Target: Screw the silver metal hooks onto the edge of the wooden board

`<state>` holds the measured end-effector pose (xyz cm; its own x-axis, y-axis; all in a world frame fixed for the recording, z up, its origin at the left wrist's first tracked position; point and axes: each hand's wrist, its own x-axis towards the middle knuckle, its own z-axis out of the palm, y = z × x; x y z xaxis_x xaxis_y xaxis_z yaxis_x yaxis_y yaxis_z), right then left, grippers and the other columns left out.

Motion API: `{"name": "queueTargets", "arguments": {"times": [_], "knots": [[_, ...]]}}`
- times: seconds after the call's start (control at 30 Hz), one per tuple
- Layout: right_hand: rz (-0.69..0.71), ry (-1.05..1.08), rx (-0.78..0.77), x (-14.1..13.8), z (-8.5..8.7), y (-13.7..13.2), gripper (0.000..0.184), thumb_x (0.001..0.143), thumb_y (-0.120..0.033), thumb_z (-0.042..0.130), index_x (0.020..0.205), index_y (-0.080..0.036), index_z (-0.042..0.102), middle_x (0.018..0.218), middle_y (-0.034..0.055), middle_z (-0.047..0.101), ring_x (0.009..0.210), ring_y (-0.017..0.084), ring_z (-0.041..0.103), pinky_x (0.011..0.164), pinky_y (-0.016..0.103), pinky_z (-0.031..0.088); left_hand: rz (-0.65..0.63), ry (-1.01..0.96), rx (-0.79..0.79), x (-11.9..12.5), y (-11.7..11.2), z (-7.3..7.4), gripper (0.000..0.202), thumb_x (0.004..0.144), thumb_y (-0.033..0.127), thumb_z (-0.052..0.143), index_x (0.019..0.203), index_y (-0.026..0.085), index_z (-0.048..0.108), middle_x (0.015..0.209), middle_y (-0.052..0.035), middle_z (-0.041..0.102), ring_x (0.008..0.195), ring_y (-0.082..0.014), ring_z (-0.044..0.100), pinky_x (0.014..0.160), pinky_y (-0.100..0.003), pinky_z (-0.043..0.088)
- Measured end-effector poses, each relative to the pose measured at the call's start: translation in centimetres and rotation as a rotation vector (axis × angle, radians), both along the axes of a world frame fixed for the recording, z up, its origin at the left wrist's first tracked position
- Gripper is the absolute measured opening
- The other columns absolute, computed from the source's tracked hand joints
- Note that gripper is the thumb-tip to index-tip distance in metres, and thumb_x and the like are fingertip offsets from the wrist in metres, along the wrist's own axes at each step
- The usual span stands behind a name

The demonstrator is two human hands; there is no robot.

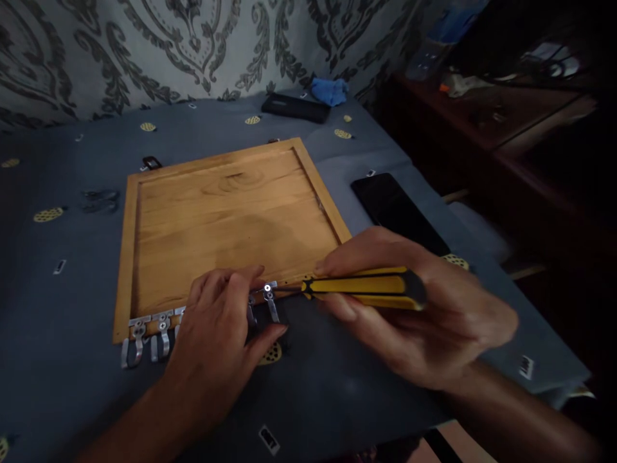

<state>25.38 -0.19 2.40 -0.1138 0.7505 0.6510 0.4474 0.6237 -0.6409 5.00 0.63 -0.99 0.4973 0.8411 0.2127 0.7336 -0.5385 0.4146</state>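
A framed wooden board (pixel 216 225) lies on the cloth, with a row of metal hooks (pixel 162 331) along its near edge. My left hand (pixel 216 328) grips that near edge: its fingers rest on the wood, and its thumb is below the edge beside the rightmost hook (pixel 272 307). It covers some of the middle hooks. My right hand (pixel 414 308) is closed around a yellow and black screwdriver (pixel 361 286). The screwdriver's shaft points left, its tip close to the screw on the rightmost hook; whether they touch I cannot tell.
A black phone (pixel 400 209) lies right of the board. Behind it are a dark oblong case (pixel 295 108) and a blue cloth (pixel 330 91). Small metal pieces (pixel 100 200) lie at left. A patterned curtain (pixel 193 45) hangs behind; a dark red cabinet (pixel 463 135) stands at right.
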Motion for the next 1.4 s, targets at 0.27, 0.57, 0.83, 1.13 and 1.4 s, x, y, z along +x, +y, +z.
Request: {"name": "queueTargets", "arguments": {"times": [0.27,0.57,0.83,1.13,1.4], "knots": [[-0.031,0.034,-0.095,-0.2,0.1,-0.7,0.011,0.090,-0.022,0.068,0.095,-0.026,0.060,0.077,0.0007,0.066,0.064,0.016,0.064,0.053,0.032,0.053,-0.003,-0.010,-0.029,-0.1,0.0,0.0,0.051,0.082,0.031,0.074,0.124,0.025,0.047,0.108,-0.0080,0.068,0.100,-0.0324,0.063,0.085,-0.055,0.053],[0.030,0.042,-0.124,-0.4,-0.1,-0.4,0.015,0.087,-0.015,0.069,0.095,-0.025,0.060,0.076,0.0016,0.065,0.067,0.017,0.064,0.055,0.032,0.053,-0.023,-0.013,-0.014,0.1,0.1,0.2,0.051,0.080,0.031,0.077,0.120,0.023,0.046,0.106,-0.0077,0.069,0.099,-0.0316,0.065,0.085,-0.052,0.053],[0.156,0.062,-0.108,-0.1,0.1,0.1,0.021,0.086,-0.019,0.073,0.105,-0.025,0.066,0.086,0.0034,0.072,0.076,0.020,0.069,0.063,0.033,0.058,-0.033,-0.004,0.014,0.1,0.1,0.2,0.050,0.081,0.030,0.075,0.120,0.023,0.046,0.102,-0.0066,0.069,0.095,-0.0307,0.066,0.084,-0.051,0.053],[0.401,0.018,-0.258,0.7,1.3,0.9,0.027,0.088,-0.020,0.070,0.115,-0.020,0.068,0.099,0.0048,0.075,0.088,0.017,0.072,0.072,0.029,0.060,-0.041,-0.044,0.002,-0.1,-0.1,0.0,0.049,0.082,0.030,0.075,0.121,0.022,0.046,0.108,-0.0077,0.067,0.102,-0.0310,0.063,0.088,-0.049,0.051],[0.245,0.017,-0.256,-0.4,1.7,0.9,0.017,0.080,-0.022,0.079,0.094,-0.020,0.070,0.085,0.0015,0.073,0.079,0.016,0.071,0.069,0.029,0.058,-0.051,-0.056,0.033,-0.1,-0.2,0.1,0.045,0.085,0.027,0.072,0.122,0.020,0.047,0.108,-0.0087,0.067,0.101,-0.0298,0.063,0.087,-0.047,0.051]]}}
